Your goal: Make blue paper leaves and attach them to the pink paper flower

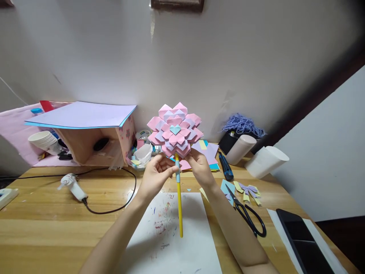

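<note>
I hold up a paper flower [175,131] made of pink and lilac folded hearts with a light blue heart at its centre. It sits on top of a yellow stick [179,207] with a light blue band near the top. My left hand [155,176] pinches the stick just under the flower. My right hand [199,166] grips the flower's lower right edge from behind. The stick hangs down over a white sheet [171,243] stained with coloured marks.
Black scissors [247,215] and paper scraps [248,191] lie right of the sheet. A glue gun [73,186] with black cord lies to the left. A cardboard box [91,142] topped with lilac paper, paper cups [42,140], a blue cutter [226,166], white rolls [265,160] and a dark tablet [302,243] stand around.
</note>
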Action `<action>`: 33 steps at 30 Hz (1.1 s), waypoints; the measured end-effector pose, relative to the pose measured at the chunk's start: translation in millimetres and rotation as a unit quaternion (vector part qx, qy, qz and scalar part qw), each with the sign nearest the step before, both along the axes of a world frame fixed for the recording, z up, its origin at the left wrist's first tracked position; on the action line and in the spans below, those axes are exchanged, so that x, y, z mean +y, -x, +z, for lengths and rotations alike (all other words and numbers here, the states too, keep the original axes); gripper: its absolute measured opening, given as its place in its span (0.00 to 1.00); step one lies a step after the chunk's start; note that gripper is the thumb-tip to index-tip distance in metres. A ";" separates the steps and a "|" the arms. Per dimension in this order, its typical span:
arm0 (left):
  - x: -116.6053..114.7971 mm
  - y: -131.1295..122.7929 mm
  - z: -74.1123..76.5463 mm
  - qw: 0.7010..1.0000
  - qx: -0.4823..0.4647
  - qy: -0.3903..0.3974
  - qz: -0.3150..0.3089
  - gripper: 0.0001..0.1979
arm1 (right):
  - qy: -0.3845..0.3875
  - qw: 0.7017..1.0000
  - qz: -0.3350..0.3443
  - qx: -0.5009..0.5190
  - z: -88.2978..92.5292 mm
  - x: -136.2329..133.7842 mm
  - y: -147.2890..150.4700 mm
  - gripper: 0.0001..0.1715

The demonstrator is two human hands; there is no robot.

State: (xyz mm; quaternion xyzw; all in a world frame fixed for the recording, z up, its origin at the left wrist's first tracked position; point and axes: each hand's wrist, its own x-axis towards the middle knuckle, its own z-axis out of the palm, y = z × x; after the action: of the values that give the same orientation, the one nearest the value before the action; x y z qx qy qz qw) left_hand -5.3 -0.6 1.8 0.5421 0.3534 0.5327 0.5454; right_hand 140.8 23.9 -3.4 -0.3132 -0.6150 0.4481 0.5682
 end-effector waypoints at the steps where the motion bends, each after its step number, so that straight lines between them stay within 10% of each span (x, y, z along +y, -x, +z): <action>1: -0.2 -1.0 -0.6 1.000 -0.002 0.000 0.006 0.12 | 0.000 1.000 -0.004 -0.001 0.7 -0.7 0.4 0.13; 16: -3.0 -8.4 -1.7 0.999 -0.035 0.011 0.035 0.12 | -0.018 0.998 -0.024 -0.058 5.0 -5.1 -4.0 0.15; 23: -2.7 -9.7 -2.9 0.998 -0.034 0.013 0.051 0.12 | 0.088 0.993 0.073 -0.030 6.5 -5.7 -2.4 0.16; 33: 4.2 2.6 -2.4 0.997 0.057 0.013 0.043 0.17 | 0.160 0.987 -0.015 -0.013 7.6 -5.3 7.9 0.18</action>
State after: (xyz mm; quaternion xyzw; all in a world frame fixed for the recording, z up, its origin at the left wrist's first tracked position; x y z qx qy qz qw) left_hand -7.9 3.6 -0.6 0.5488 0.4133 0.5194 0.5082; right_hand 133.0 18.6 4.2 -0.4155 -0.5379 0.5278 0.5093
